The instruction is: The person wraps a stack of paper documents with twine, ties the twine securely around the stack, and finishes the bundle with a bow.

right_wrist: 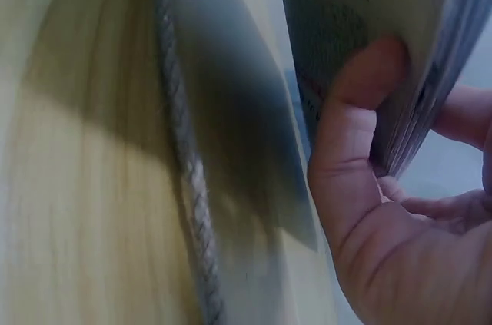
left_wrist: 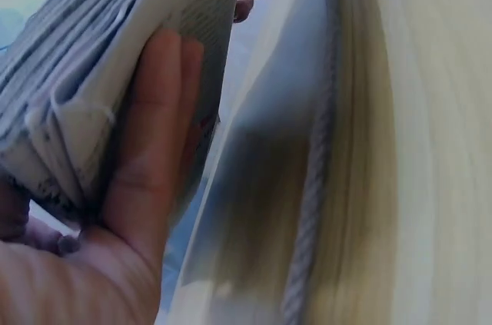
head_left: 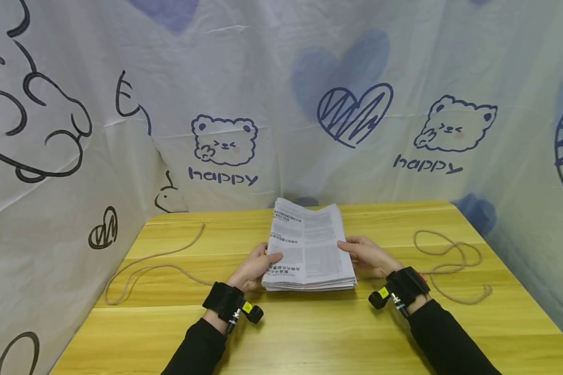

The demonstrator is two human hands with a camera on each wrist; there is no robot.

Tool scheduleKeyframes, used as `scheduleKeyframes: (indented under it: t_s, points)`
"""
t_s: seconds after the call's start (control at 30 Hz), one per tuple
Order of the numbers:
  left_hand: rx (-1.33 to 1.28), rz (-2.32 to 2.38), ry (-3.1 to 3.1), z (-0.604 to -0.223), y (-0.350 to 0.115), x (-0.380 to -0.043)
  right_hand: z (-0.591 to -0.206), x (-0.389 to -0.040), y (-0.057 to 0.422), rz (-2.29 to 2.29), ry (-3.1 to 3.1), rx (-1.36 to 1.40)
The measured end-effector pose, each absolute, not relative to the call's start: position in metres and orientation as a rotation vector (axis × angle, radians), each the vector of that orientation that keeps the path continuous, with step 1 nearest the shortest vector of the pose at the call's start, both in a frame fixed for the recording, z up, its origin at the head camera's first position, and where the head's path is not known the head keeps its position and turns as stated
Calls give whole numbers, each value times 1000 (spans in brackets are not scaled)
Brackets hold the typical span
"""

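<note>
A folded stack of newspapers point(head_left: 311, 245), printed with dark text, is held up over the table in the head view. My left hand point(head_left: 255, 266) grips its left edge, thumb lying on the top sheet. On the opposite edge, my right hand point(head_left: 368, 255) pinches the stack with its thumb on top. Layered folds of the newspapers point(left_wrist: 84, 56) show in the left wrist view, with fingers point(left_wrist: 146, 133) along one face. In the right wrist view, a bent finger point(right_wrist: 346, 125) presses the printed face. A thin braided rope point(head_left: 169, 266) lies on the table, its middle hidden under the stack.
The rope's right part point(head_left: 462, 258) curls in loose loops on the wooden table point(head_left: 319, 333). A white cloth point(head_left: 281, 78) with bear and heart drawings hangs behind the table and along both sides. Each wrist wears a black strap with a small camera.
</note>
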State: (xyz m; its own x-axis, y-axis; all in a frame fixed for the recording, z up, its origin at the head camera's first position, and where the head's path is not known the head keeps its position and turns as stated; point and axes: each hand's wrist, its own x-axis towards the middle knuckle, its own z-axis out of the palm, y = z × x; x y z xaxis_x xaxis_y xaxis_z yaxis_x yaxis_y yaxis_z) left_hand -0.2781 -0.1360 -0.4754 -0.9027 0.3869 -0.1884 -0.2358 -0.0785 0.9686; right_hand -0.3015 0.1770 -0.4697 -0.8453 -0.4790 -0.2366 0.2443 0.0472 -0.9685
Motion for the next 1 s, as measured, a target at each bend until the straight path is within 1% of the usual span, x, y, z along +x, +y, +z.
scheduleKeyframes:
  t_s: [0.3,0.53,0.67,1.0]
  points:
    - [252,1916,1835,-470,-146,-273,-476,-299,181,-1703,2028,-318]
    - [271,1726,1878,-471,-153,-270,-473,-291,185,-1577,1992,-289]
    - [291,1624,1889,-472,-153,-268,-473,-289,185,-1527,1973,-322]
    - [369,1646,1879,-477,-155,-273,-478,-293,189,-1463,2097,-422]
